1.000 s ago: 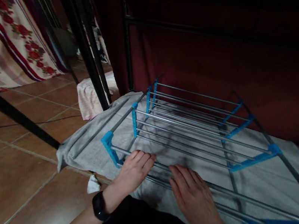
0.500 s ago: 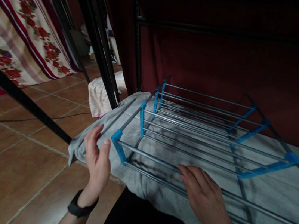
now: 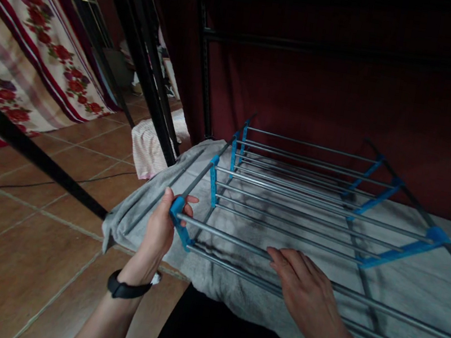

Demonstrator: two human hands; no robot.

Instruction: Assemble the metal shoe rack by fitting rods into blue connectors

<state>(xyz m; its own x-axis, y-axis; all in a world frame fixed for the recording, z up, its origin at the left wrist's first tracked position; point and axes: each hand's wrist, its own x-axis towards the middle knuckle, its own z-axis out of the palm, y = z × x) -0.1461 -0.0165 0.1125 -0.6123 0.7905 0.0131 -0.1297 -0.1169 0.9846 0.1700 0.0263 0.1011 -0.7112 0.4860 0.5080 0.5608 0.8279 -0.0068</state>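
A rack (image 3: 290, 189) of grey metal tubes with blue plastic connectors lies on its side on a grey cloth. My left hand (image 3: 162, 224) is closed round the blue corner connector at the rack's near left end, thumb on the outside and fingers behind it. Along the nearest long tube rests my right hand (image 3: 305, 287), its fingers bent over the metal and the fingertips partly hidden. Beside my left hand, a loose grey tube (image 3: 163, 196) lies on the cloth.
The grey cloth (image 3: 387, 280) covers a low surface under a black metal frame (image 3: 141, 53). Behind hangs a dark red curtain (image 3: 327, 94). To the left are a tiled floor (image 3: 24, 251), a cable (image 3: 91, 177), a striped cloth (image 3: 147, 145) and a floral curtain (image 3: 36, 36).
My left hand has moved right from beside the rack and taken hold of its blue corner connector. The right hand stays on the near tube.
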